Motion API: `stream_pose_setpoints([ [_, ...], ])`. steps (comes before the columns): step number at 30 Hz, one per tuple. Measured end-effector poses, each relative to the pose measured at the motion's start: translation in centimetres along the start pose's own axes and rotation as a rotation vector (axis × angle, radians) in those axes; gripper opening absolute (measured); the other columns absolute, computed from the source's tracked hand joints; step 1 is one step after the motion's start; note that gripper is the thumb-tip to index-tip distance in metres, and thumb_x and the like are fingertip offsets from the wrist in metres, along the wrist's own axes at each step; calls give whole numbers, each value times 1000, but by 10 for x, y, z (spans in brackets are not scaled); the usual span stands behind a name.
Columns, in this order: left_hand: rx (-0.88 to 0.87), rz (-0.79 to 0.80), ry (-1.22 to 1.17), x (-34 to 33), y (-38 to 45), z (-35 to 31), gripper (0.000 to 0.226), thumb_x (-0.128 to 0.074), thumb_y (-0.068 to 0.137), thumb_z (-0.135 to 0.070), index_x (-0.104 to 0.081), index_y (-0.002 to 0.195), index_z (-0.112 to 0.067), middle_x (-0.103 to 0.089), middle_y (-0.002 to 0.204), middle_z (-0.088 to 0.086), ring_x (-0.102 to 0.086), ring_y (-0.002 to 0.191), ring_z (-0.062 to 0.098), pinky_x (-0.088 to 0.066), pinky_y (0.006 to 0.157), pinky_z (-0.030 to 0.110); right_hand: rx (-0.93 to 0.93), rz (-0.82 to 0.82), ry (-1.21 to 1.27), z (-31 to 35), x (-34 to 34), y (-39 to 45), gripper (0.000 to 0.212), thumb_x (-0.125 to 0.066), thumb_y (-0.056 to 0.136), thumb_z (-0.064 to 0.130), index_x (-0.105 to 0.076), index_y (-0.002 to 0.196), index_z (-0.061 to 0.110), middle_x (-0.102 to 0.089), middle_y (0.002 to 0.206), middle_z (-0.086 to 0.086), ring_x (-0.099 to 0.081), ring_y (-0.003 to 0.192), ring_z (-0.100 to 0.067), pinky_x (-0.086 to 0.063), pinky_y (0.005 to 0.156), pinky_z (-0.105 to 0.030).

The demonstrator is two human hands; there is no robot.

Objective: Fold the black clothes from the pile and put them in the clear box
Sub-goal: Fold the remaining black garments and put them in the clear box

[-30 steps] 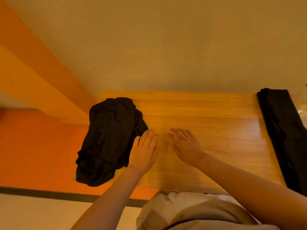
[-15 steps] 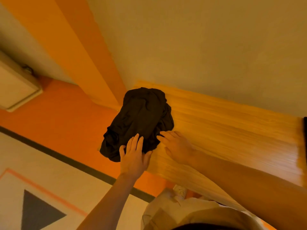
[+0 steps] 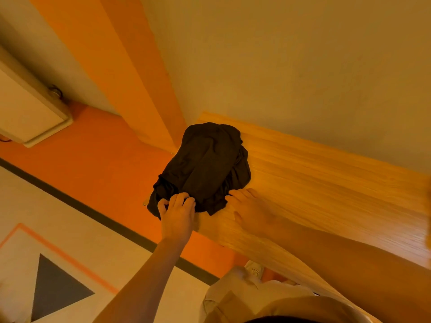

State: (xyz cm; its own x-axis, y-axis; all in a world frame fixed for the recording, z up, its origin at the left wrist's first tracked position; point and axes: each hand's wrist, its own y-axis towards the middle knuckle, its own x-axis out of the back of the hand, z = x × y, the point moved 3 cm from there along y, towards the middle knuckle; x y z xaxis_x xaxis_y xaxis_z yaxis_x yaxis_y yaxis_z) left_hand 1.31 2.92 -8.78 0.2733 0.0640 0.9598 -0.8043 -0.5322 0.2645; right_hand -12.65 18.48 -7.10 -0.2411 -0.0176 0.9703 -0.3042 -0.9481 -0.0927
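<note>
Head view, looking down: nearest is the person's pale shirt [image 3: 245, 297], with both bare forearms reaching away from it. The left hand [image 3: 177, 213] has its fingers curled into the near edge of the pile of black clothes [image 3: 205, 166], gripping the fabric. The right hand [image 3: 249, 208] lies with fingers straight on the wooden table [image 3: 326, 183], fingertips touching the pile's near right edge. The pile sits crumpled at the table's left end, overhanging it slightly. Beyond, a beige wall [image 3: 291, 54]; left, an orange floor [image 3: 98, 155].
</note>
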Motion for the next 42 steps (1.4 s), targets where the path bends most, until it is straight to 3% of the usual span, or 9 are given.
stream_pose_setpoints([
  [4, -59, -33, -133, 11, 11, -26, 11, -62, 86, -19, -69, 95, -21, -62, 111, -2, -58, 106, 19, -27, 89, 40, -13, -137, 18, 6, 12, 10, 52, -81, 67, 15, -66, 116, 5, -67, 116, -13, -66, 102, -29, -53, 84, -41],
  [7, 73, 121, -129, 8, 22, -27, 47, -75, 75, -10, -60, 118, -19, -56, 128, 2, -53, 118, 23, -32, 92, 46, -19, -114, 17, 11, 20, 17, 53, -67, 85, 16, -51, 134, 4, -53, 136, -15, -53, 123, -31, -42, 100, -42],
  [9, 93, 166, -107, 5, 29, -23, 47, -76, 73, -8, -64, 116, -19, -56, 130, 6, -51, 121, 27, -34, 93, 51, -16, -63, 19, 13, 20, 18, 52, -52, 95, 19, -38, 143, 6, -40, 148, -13, -38, 136, -28, -29, 110, -40],
  [13, 65, 43, -251, 17, 47, -17, 17, -66, 83, -11, -73, 97, -19, -64, 116, 2, -57, 113, 23, -22, 94, 40, -11, -44, 55, 10, 26, 23, 53, -49, 97, 24, -33, 146, 10, -35, 151, -9, -33, 138, -24, -23, 111, -35],
  [19, -214, -31, -339, 51, 64, -46, 21, -49, 87, -21, -70, 89, -19, -68, 75, -6, -62, 69, 15, -28, 87, 31, -93, -184, 282, 5, 51, 42, 50, -58, 92, 37, -48, 135, 13, -54, 134, -6, -49, 123, -21, -37, 105, -34],
  [22, -141, -76, -358, 54, 68, -48, 9, -61, 87, -20, -69, 88, -17, -65, 67, -4, -60, 61, 16, -34, 88, 31, -132, -221, 403, 1, 57, 43, 23, -52, 95, 19, -64, 114, 12, -67, 104, -7, -61, 95, -22, -49, 83, -31],
  [25, -112, -48, -353, 49, 69, -47, 7, -67, 88, -19, -66, 95, -18, -65, 75, -4, -62, 70, 17, -41, 88, 36, -191, -261, 472, -9, 61, 36, 22, -50, 96, 14, -65, 111, 13, -67, 97, -3, -61, 87, -18, -41, 66, -19],
  [31, 56, 153, -240, 25, 72, -38, 27, -65, 86, -23, -63, 113, -21, -60, 115, -2, -54, 110, 19, -26, 102, 36, -288, -449, 770, -21, 87, 22, 13, -55, 90, 4, -62, 94, 14, -59, 78, 4, -57, 69, -10, -43, 58, -17],
  [42, 388, 75, -210, 45, 87, 36, 25, -52, 90, -10, -61, 113, -17, -65, 98, 4, -61, 91, 31, -39, 92, 43, -622, -580, 680, -92, 99, 1, 17, -41, 98, 7, -57, 99, 12, -58, 84, -3, -51, 69, -10, -37, 55, -14],
])
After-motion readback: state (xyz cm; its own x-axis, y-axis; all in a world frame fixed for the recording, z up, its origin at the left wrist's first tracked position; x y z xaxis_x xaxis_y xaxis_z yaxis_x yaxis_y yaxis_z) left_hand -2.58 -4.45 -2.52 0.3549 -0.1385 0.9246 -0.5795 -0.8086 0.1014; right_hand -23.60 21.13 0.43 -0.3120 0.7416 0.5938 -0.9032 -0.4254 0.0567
